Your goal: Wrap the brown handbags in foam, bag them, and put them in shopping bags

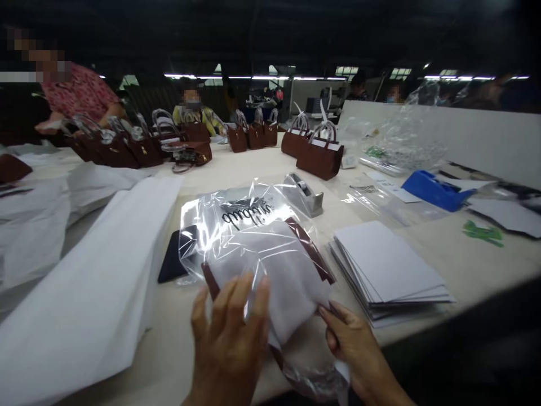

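Observation:
In front of me lies a brown handbag (310, 248), covered mostly by a white sheet (291, 293). A clear plastic bag (249, 197) with black lettering reaches over its far part. My left hand (230, 335) is open, fingers spread, over the near left side of the plastic and the sheet. At the near right corner my right hand (357, 349) is closed in a pinch on the wrapped handbag's edge; the exact layer between thumb and finger is hard to make out. Plastic-covered handles (310, 380) stick out toward me between the hands.
A stack of white cards (389, 265) lies at right, with a blue tape dispenser (437, 190) beyond. A grey tape dispenser (304, 194) stands behind the plastic bag. Large white sheets (97, 270) cover the left. Finished-looking brown handbags (319, 155) and co-workers (80, 96) are farther back.

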